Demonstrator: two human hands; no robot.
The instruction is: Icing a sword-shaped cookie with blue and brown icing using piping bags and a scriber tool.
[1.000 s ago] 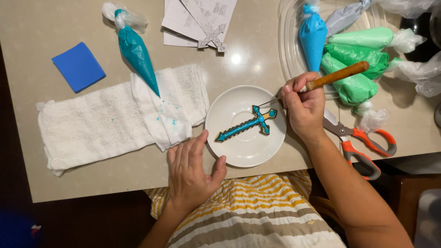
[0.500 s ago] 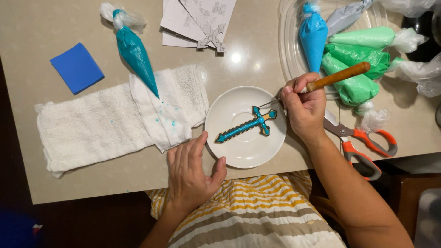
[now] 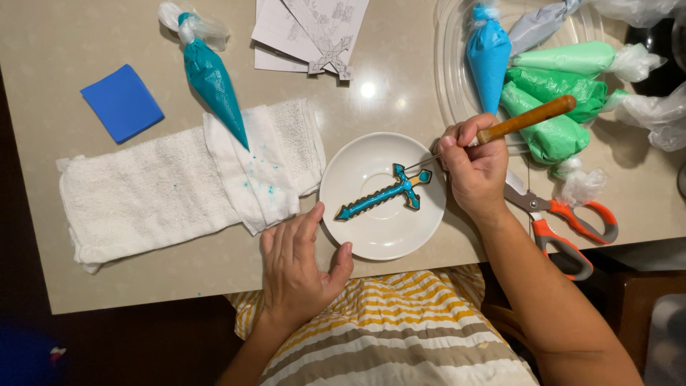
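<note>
- Little has moved since the earlier frames: my right hand (image 3: 475, 168) still holds the tool over the plate, and my left hand (image 3: 299, 268) has stayed flat at the bench edge.
- The beige bench (image 3: 86, 43) carries everything, and I sit at its near edge.
- A white towel (image 3: 150, 196) lies across the left part, with a smaller white cloth (image 3: 250, 182) flecked with teal on top of it.
- A clear tray (image 3: 450, 78) at the upper right holds a blue icing bag (image 3: 487, 57) and green icing bags (image 3: 554, 107).
- A teal icing bag (image 3: 213, 82) rests with its tip on the cloth.
- The white plate (image 3: 382, 236) sits just in front of me, between my hands.
- Orange-handled scissors (image 3: 568, 225) lie to the right of my right wrist.
- A blue square (image 3: 121, 102) lies at the upper left; paper sheets (image 3: 307, 32) lie at the top.
- My left hand lies open, palm down, fingers spread, holding nothing, the thumb near the plate's rim.
- My right hand is closed around a wooden-handled scribe tool (image 3: 525, 119), its thin metal point at the cookie's hilt.
- The sword-shaped cookie (image 3: 382, 193), iced teal, lies slantwise on the plate.
</note>
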